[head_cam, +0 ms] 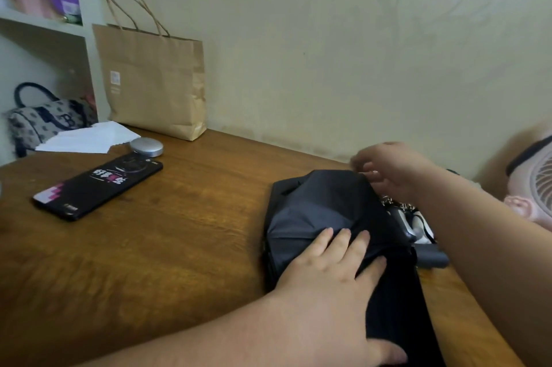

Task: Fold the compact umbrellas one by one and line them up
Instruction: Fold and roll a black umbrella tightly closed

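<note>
A dark navy compact umbrella (pixel 322 208) lies collapsed on the wooden table (pixel 185 235), its loose canopy spread in flat folds. My left hand (pixel 331 271) presses flat on the near part of the canopy with straight fingers. My right hand (pixel 388 169) is at the far top edge of the fabric, its fingers curled and pinching the cloth there. Under my right forearm a second umbrella (pixel 418 223) with a black-and-white pattern and a dark grey handle (pixel 433 259) shows partly.
A black phone (pixel 98 187) lies at the left of the table, with a round silver disc (pixel 147 147) and white paper (pixel 89 138) behind it. A brown paper bag (pixel 152 83) stands against the wall. A small fan (pixel 537 181) is at the right edge.
</note>
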{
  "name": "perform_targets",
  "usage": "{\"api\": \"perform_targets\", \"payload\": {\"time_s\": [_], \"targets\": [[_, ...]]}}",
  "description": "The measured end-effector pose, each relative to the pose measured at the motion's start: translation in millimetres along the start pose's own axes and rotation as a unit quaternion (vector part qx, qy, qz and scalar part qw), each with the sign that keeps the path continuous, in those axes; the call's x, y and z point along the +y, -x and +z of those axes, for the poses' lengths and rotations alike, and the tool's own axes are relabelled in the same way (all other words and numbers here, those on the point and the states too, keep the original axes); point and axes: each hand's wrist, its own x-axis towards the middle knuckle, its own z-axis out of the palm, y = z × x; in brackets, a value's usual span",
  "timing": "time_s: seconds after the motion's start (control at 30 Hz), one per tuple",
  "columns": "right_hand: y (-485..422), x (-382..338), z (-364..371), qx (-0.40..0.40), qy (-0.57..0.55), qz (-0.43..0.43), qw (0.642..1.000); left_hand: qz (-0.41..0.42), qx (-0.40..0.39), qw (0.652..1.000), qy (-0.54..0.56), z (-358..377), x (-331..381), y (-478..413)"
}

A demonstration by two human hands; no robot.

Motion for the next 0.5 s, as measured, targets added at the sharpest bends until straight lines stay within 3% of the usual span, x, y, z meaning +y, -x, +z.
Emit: {"api": "perform_targets", "payload": {"time_s": [0.27,0.5], "targets": [[22.2,-27.4,-2.1,-0.051,-0.089,-0.013,0.995,0.002,-0.006,1.0,0.008,0.1,-1.0,-0.5],[50.5,-53.0,-13.0,-0.075,0.007,0.01,0.997,0.0,-0.009,1.0,0.008,0.2,-0.4,0.0]]}}
